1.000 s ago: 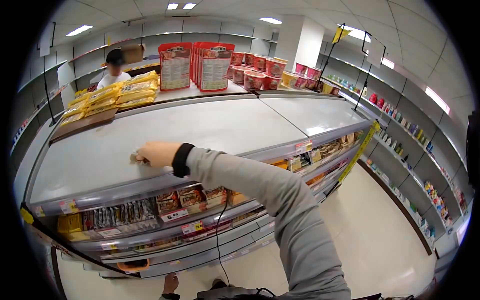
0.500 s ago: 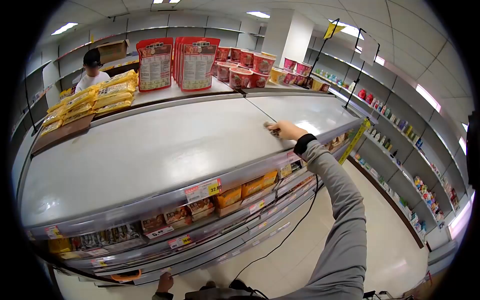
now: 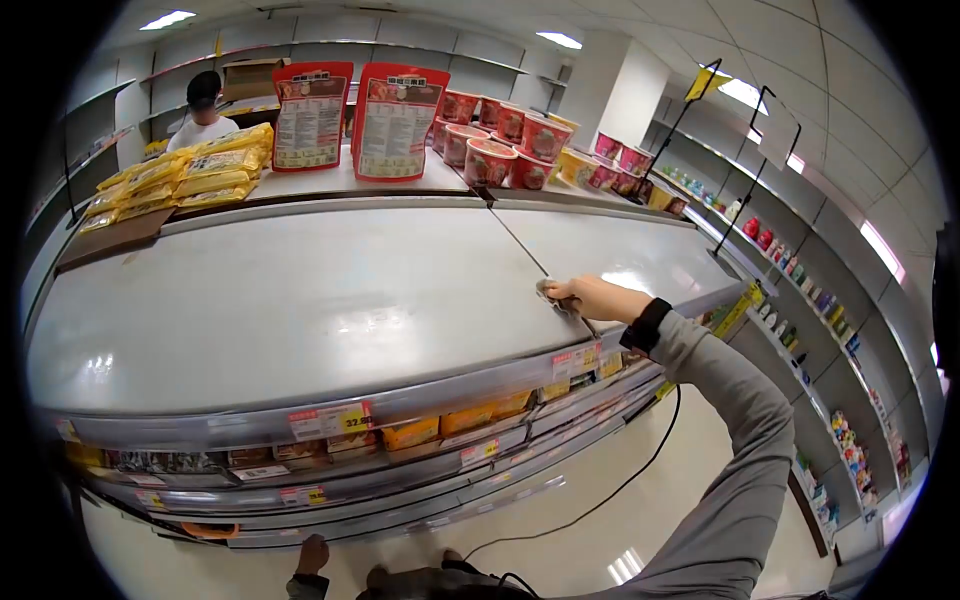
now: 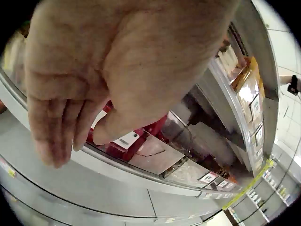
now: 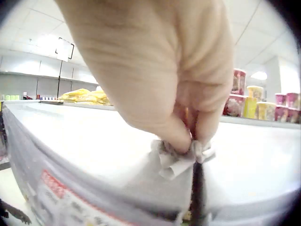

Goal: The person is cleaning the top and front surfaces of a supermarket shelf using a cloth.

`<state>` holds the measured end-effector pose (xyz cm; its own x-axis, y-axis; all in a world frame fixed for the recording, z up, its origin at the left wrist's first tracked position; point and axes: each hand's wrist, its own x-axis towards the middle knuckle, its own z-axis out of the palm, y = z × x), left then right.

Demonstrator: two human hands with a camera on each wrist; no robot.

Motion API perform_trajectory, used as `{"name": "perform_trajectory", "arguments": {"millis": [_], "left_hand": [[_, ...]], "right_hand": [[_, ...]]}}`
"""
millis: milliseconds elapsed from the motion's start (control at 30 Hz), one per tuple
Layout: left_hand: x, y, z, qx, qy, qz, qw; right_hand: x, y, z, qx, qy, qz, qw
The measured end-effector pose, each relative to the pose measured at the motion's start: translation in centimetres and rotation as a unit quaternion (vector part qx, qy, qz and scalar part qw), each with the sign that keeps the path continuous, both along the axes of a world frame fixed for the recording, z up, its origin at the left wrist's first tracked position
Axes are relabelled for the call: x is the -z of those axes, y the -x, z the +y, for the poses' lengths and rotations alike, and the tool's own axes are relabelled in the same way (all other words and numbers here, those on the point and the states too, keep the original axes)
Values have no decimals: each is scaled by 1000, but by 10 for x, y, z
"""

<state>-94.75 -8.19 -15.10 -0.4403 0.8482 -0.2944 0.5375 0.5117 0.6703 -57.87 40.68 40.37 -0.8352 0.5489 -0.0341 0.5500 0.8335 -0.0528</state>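
My right hand (image 3: 605,298) pinches a crumpled whitish wipe (image 5: 175,162) between thumb and fingers. It holds the wipe on the white top shelf (image 3: 300,290), right at the dark seam (image 5: 197,188) between two panels. In the right wrist view the fingertips press down into the folds, which hide part of the wipe. My left hand (image 4: 99,80) hangs low in front of the shelf unit, fingers extended and holding nothing. In the left wrist view it overlaps red packages (image 4: 124,146) on a lower shelf.
Yellow packets (image 3: 200,170), red pouches (image 3: 400,125) and stacked cup tubs (image 3: 490,160) stand along the back ledge. Price tags (image 3: 330,420) line the front edge. A black cable (image 3: 620,490) trails over the floor. Behind the unit is a person (image 3: 203,110).
My right hand has moved the wipe rightward along the shelf from the left part to the seam, and lately a little nearer the front edge. The head view has shifted.
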Motion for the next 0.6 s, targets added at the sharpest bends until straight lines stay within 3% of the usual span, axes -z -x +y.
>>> {"name": "perform_trajectory", "arguments": {"millis": [100,167,200,267,333,367,467,500,533,600], "left_hand": [[10,-33,18,-16,37,-34,999],[23,-59,19,-17,-42,4,999],[27,-72,20,-17,-81,24,996],[34,-91,22,-57,-6,0,998],[56,-99,22,-40,-88,34,995],[62,-102,24,-59,-61,6,996],[64,-103,37,-61,-98,60,991],[65,-104,39,-65,-97,61,991],[65,-105,42,-65,-123,106,985],[61,-106,46,-69,-150,156,974]], "right_hand": [[2,28,53,-63,-8,11,998],[8,59,96,-100,26,-23,994],[10,72,103,-106,-20,-63,992],[4,75,63,-173,-50,-31,983],[0,58,23,-174,44,38,983],[18,45,33,-250,57,104,961],[17,8,44,-217,50,72,972],[25,3,65,-240,50,116,963],[15,5,74,-183,70,59,979],[6,30,90,-202,18,33,979]]}}
